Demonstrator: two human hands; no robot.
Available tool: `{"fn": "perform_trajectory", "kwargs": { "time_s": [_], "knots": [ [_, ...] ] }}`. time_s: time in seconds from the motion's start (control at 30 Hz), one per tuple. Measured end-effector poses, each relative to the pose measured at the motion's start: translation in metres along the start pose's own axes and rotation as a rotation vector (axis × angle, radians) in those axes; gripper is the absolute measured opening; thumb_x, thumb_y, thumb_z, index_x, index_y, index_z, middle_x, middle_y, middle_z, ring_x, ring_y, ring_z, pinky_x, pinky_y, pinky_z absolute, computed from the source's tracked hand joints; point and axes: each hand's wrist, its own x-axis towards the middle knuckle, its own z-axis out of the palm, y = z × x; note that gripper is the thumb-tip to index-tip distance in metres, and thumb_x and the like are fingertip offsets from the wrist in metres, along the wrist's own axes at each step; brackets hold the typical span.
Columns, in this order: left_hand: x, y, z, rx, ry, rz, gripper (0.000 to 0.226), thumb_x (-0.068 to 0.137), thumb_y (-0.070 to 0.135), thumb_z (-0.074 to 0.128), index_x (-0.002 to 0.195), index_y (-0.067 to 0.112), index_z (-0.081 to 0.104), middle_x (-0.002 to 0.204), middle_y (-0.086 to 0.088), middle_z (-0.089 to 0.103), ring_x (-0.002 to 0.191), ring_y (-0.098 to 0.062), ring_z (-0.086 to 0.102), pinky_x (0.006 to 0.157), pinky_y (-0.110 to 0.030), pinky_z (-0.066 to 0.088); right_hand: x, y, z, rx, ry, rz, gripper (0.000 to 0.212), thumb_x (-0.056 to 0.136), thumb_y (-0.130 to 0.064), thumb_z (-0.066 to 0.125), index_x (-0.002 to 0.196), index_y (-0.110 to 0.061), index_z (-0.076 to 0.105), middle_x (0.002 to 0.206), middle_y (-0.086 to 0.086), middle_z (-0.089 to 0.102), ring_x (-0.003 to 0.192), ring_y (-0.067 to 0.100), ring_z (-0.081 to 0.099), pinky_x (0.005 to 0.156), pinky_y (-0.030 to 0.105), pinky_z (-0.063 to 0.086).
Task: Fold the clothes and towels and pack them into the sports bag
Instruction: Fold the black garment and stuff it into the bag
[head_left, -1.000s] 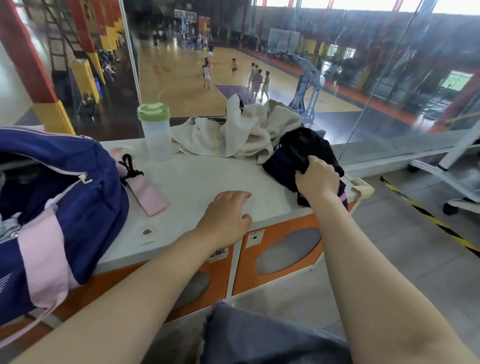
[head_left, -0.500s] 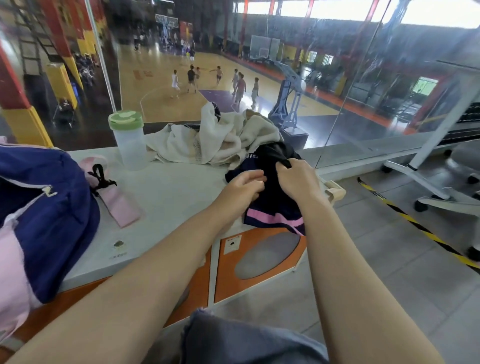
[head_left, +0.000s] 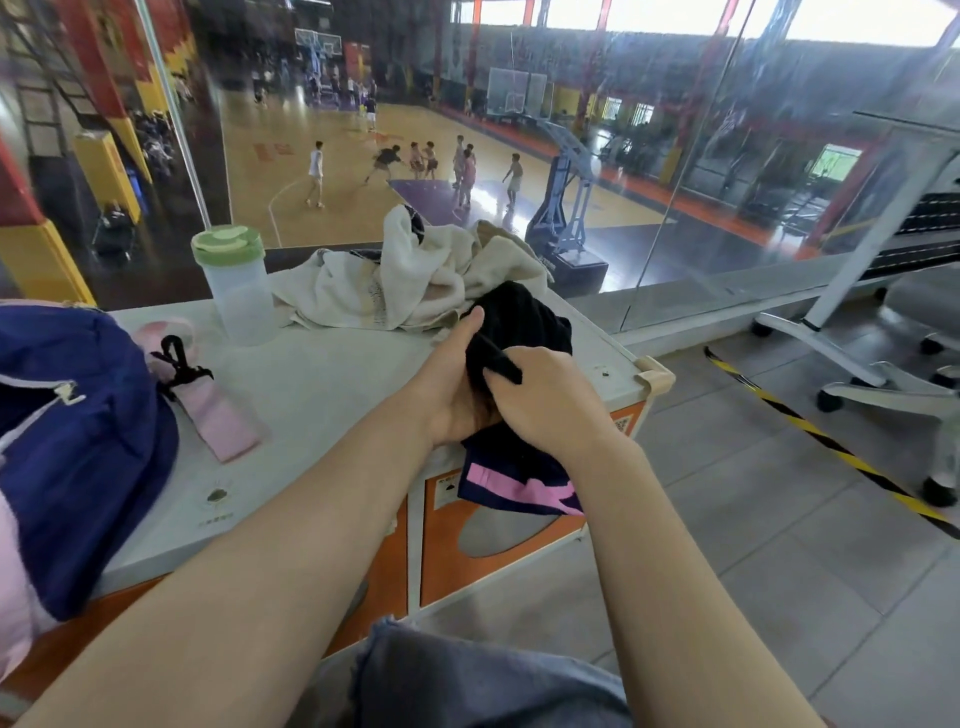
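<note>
A dark navy garment with pink stripes (head_left: 511, 478) lies bunched at the right end of the white counter (head_left: 322, 384), its lower part hanging over the front edge. My left hand (head_left: 449, 384) grips its left side with the thumb up. My right hand (head_left: 545, 402) pinches a black fold or cord of it. Behind it a crumpled cream towel pile (head_left: 415, 275) rests against the glass. The navy and pink sports bag (head_left: 78, 441) sits at the left, with its pink strap (head_left: 218, 421) and black clip lying on the counter.
A clear shaker bottle with a green lid (head_left: 234, 286) stands between bag and towels. A glass wall (head_left: 675, 208) backs the counter. Orange cabinet fronts (head_left: 519, 545) are below. White wheeled chair bases (head_left: 883, 374) and yellow-black floor tape (head_left: 831, 447) are to the right.
My left hand moved from flat on the counter to the dark garment. Both hands have pulled it toward the front edge, so its pink-striped hem now hangs over.
</note>
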Motion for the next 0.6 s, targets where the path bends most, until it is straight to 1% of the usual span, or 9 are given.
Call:
{"fn": "perform_trajectory", "kwargs": {
  "time_s": [0.07, 0.13, 0.2, 0.27, 0.3, 0.33, 0.4, 0.47, 0.6],
  "knots": [
    [0.001, 0.0, 0.002, -0.022, 0.051, -0.012, 0.047, 0.093, 0.047, 0.055, 0.118, 0.009, 0.066, 0.103, -0.014, 0.073, 0.092, -0.027, 0.069, 0.083, -0.04, 0.055, -0.002, -0.001, -0.004, 0.081, -0.079, 0.002, 0.035, 0.094, -0.045, 0.052, 0.071, -0.02, 0.061, 0.065, -0.006, 0.061, 0.06, 0.012, 0.058, 0.053, 0.025, 0.041],
    [0.004, -0.001, 0.004, 0.014, 0.084, -0.032, 0.034, 0.094, 0.033, 0.055, 0.111, 0.005, 0.065, 0.094, -0.014, 0.068, 0.085, -0.027, 0.066, 0.084, -0.04, 0.054, -0.001, 0.0, -0.01, 0.284, -0.079, 0.104, 0.044, 0.093, -0.055, 0.049, 0.074, -0.019, 0.067, 0.067, -0.009, 0.063, 0.061, 0.007, 0.058, 0.056, 0.023, 0.041],
    [0.004, -0.002, 0.008, 0.045, 0.108, -0.05, 0.028, 0.094, 0.023, 0.053, 0.11, 0.004, 0.065, 0.097, -0.016, 0.067, 0.086, -0.029, 0.064, 0.09, -0.04, 0.051, 0.008, 0.009, -0.013, 0.5, 0.093, 0.278, 0.041, 0.094, -0.054, 0.047, 0.096, -0.021, 0.072, 0.088, -0.007, 0.069, 0.081, 0.008, 0.062, 0.067, 0.025, 0.044],
    [0.004, -0.001, 0.01, 0.038, 0.125, -0.043, 0.032, 0.093, 0.021, 0.054, 0.118, 0.004, 0.064, 0.11, -0.016, 0.069, 0.095, -0.031, 0.066, 0.09, -0.041, 0.053, 0.021, 0.024, -0.014, 0.464, 0.253, 0.427, 0.041, 0.092, -0.048, 0.05, 0.116, -0.017, 0.063, 0.107, 0.0, 0.066, 0.09, 0.013, 0.059, 0.066, 0.026, 0.041],
    [0.003, -0.001, 0.009, 0.033, 0.129, -0.037, 0.034, 0.092, 0.021, 0.055, 0.121, 0.005, 0.063, 0.115, -0.016, 0.069, 0.098, -0.031, 0.066, 0.089, -0.041, 0.054, 0.025, 0.029, -0.015, 0.415, 0.239, 0.503, 0.046, 0.09, -0.05, 0.053, 0.12, -0.015, 0.059, 0.11, 0.003, 0.064, 0.088, 0.014, 0.057, 0.063, 0.025, 0.039],
    [0.001, -0.001, 0.009, 0.03, 0.128, -0.033, 0.035, 0.092, 0.022, 0.055, 0.122, 0.006, 0.063, 0.116, -0.016, 0.069, 0.1, -0.031, 0.067, 0.087, -0.04, 0.055, 0.03, 0.031, -0.015, 0.423, 0.174, 0.576, 0.053, 0.086, -0.054, 0.056, 0.12, -0.012, 0.057, 0.11, 0.005, 0.064, 0.087, 0.015, 0.058, 0.063, 0.026, 0.042],
    [-0.001, 0.001, 0.007, 0.032, 0.109, -0.027, 0.035, 0.092, 0.024, 0.054, 0.121, 0.007, 0.064, 0.112, -0.016, 0.071, 0.099, -0.03, 0.068, 0.083, -0.039, 0.055, 0.038, 0.034, -0.012, 0.631, -0.002, 0.678, 0.069, 0.075, -0.063, 0.066, 0.12, -0.012, 0.057, 0.111, 0.007, 0.066, 0.092, 0.023, 0.065, 0.078, 0.034, 0.055],
    [-0.003, 0.003, 0.005, 0.033, 0.084, -0.004, 0.035, 0.094, 0.028, 0.053, 0.12, 0.008, 0.065, 0.11, -0.016, 0.072, 0.099, -0.03, 0.068, 0.084, -0.039, 0.055, 0.043, 0.036, -0.011, 0.858, -0.157, 0.693, 0.076, 0.067, -0.064, 0.075, 0.122, -0.013, 0.062, 0.114, 0.008, 0.07, 0.098, 0.026, 0.069, 0.09, 0.04, 0.056],
    [0.001, 0.002, 0.002, -0.013, 0.062, 0.088, 0.057, 0.093, 0.059, 0.047, 0.127, 0.016, 0.061, 0.121, -0.017, 0.067, 0.111, -0.031, 0.064, 0.098, -0.045, 0.05, 0.054, 0.033, -0.016, 1.023, -0.302, 0.654, 0.048, 0.081, -0.046, 0.074, 0.116, -0.014, 0.067, 0.11, 0.009, 0.073, 0.101, 0.025, 0.07, 0.091, 0.038, 0.055]
  ]
}}
